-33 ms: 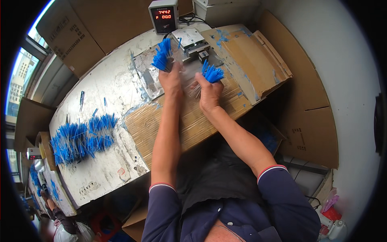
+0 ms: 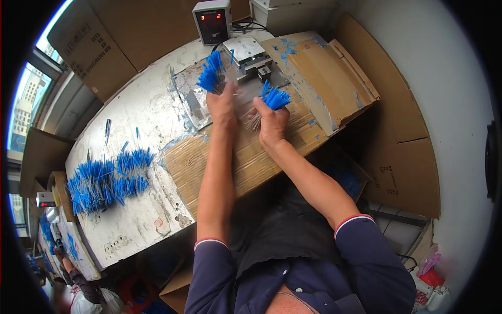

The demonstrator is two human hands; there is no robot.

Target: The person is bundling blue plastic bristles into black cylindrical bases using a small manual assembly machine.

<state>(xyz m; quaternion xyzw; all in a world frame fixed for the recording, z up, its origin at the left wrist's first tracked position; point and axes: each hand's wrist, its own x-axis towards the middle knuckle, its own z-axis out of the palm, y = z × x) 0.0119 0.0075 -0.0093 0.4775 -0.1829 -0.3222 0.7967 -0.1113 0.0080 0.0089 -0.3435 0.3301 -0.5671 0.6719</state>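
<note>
My left hand [image 2: 222, 107] is closed around a bundle of thin blue-tipped strands [image 2: 210, 73], blue ends fanning up and away from me. A second, smaller bundle of blue-tipped strands [image 2: 276, 98] is gripped in my right hand [image 2: 272, 125], its pale ends pointing down to the left. Both hands are above the near side of a small metal machine [image 2: 248, 55], a short gap between them. Motion blurs the space between the hands and the left fingertips. On the left of the worktable [image 2: 125, 230] lie piles of the same blue-tipped strands [image 2: 94, 186].
Behind the hands stands a box with a lit red display [image 2: 212, 23]. Cardboard [image 2: 324, 78] covers the right side, and a cardboard sheet [image 2: 209, 167] lines the near edge. A pen-like tool [image 2: 107, 131] lies far left. Another person [image 2: 86, 290] works at lower left.
The lit digits on the display differ. The whole view has shifted very slightly; both hands keep their bundles in nearly the same place.
</note>
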